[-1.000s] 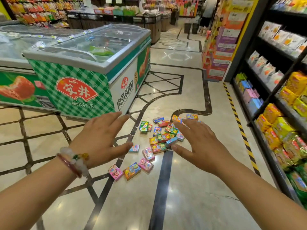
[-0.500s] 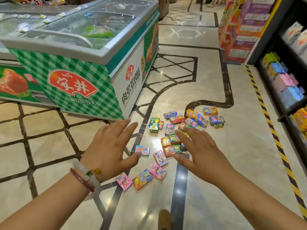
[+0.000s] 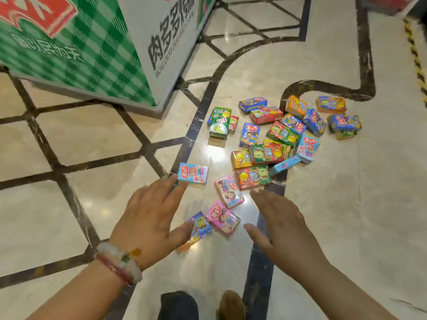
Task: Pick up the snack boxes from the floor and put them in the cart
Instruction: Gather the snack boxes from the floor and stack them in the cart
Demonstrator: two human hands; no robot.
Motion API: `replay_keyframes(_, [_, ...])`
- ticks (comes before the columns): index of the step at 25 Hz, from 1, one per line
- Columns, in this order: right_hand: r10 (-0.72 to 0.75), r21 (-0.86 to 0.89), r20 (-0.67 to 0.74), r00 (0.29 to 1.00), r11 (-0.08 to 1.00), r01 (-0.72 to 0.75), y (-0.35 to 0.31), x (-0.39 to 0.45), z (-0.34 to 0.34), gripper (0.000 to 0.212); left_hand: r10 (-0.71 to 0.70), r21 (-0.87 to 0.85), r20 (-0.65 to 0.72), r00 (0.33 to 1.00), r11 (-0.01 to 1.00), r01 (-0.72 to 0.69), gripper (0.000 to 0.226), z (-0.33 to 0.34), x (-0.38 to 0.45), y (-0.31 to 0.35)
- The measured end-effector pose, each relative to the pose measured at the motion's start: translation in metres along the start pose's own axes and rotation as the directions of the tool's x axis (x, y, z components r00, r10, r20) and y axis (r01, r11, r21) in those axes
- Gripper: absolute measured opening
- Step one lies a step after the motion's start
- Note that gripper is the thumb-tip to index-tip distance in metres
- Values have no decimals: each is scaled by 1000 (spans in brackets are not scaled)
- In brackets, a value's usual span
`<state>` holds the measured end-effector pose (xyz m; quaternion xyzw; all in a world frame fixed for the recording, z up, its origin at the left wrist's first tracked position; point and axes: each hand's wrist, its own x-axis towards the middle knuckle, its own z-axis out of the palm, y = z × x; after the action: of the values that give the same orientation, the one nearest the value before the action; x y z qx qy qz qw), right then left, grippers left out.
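Head view: both hands, left [image 3: 147,218] and right [image 3: 286,229], hover released over near boxes [image 3: 223,218]; these look light, stiff, glossy; best pinched by the sides.

Small, bright snack boxes [image 3: 265,153], scattered loose across the marble floor: green, red, blue and orange ones heaped together farther off, pink ones [image 3: 223,218] lying flat and separate nearer.
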<state>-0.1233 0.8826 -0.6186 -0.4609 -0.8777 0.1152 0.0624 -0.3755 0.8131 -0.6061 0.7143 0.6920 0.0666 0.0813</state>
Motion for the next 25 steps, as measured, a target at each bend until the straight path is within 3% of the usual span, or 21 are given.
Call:
replay_keyframes(5, [141, 77, 284, 948, 983, -169, 58, 19, 211, 56, -79, 4, 174, 982, 997, 79, 68, 227, 11, -68])
replay_keyframes(7, [171, 20, 399, 901, 981, -195, 78, 32, 283, 44, -62, 9, 303, 951, 998, 62, 65, 301, 17, -86])
replay_keyframes(10, [197, -106, 450, 871, 980, -168, 92, 54, 358, 36, 8, -66, 386, 923, 998, 18, 64, 380, 29, -100])
replay_keyframes(14, [291, -115, 482, 826, 956, -270, 89, 70, 393, 55, -164, -87, 600, 783, 960, 267, 91, 426, 25, -97])
replay_keyframes(18, [338, -186, 497, 799, 941, -283, 82, 74, 397, 74, -280, -9, 603, 747, 934, 358, 99, 432, 29, -85])
replay_keyframes(20, [363, -174, 506, 782, 931, -320, 86, 76, 400, 83, -316, 8, 599, 736, 921, 389, 87, 435, 36, -85])
replay_keyframes(22, [398, -153, 510, 762, 914, -375, 91, 77, 400, 81, -361, -8, 590, 722, 892, 453, 74, 434, 40, -87])
replay_keyframes(25, [416, -14, 537, 734, 874, -485, 98, 78, 400, 63, -410, -102, 579, 705, 821, 561, 75, 434, 43, -94])
